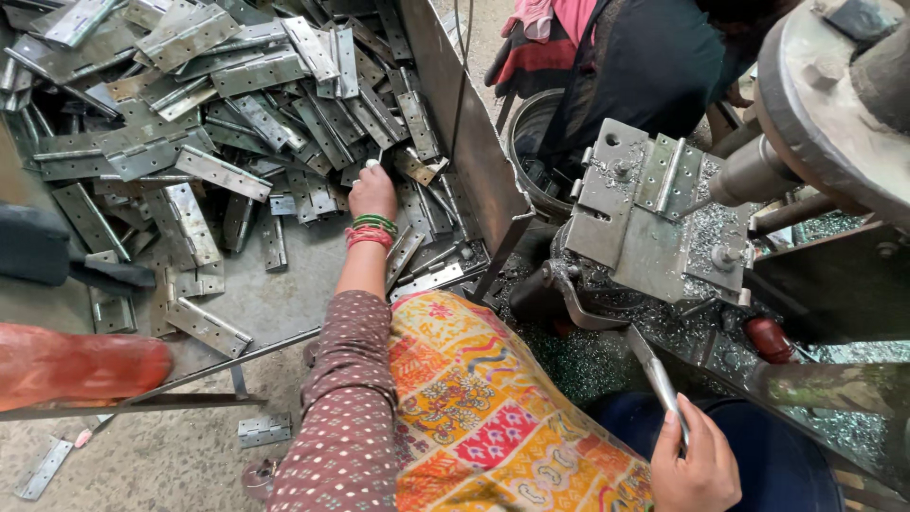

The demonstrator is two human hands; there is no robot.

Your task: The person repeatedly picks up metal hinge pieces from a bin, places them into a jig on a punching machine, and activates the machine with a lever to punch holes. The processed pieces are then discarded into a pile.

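Patterned cloth (493, 417) over the person's lap is filling the near foreground, with a dotted sleeve (346, 417) running forward from it. At lower right, the right hand (697, 465) is closing its grip fully around the end of a metal lever (654, 374), which is rising toward the drilling machine. On that machine, a clamping jig (630, 213) is carrying one hinge (668, 175) laid flat, with a drill spindle (749, 175) pointing at it from the right; metal shavings (569, 365) are lying thick around and below the jig. One piece therefore appears to be seated for working, while the bulk of the stock is waiting untouched.

Farther out, the left hand (373, 192), wearing green and red bangles (372, 230), is reaching into the pile of hinges (218, 104) on the sheet-metal tray (275, 294). Its fingers are curling narrowly down among the hinges at the pile's right edge; whether one is already pinched cannot be told, since the fingertips are hidden. The pile is spreading left and away from this grip, touching it, and well apart from the jig. A steel divider wall (464, 123) is separating tray from machine. Beyond it, a bucket (531, 152) is standing beside another person in dark clothing (654, 66).
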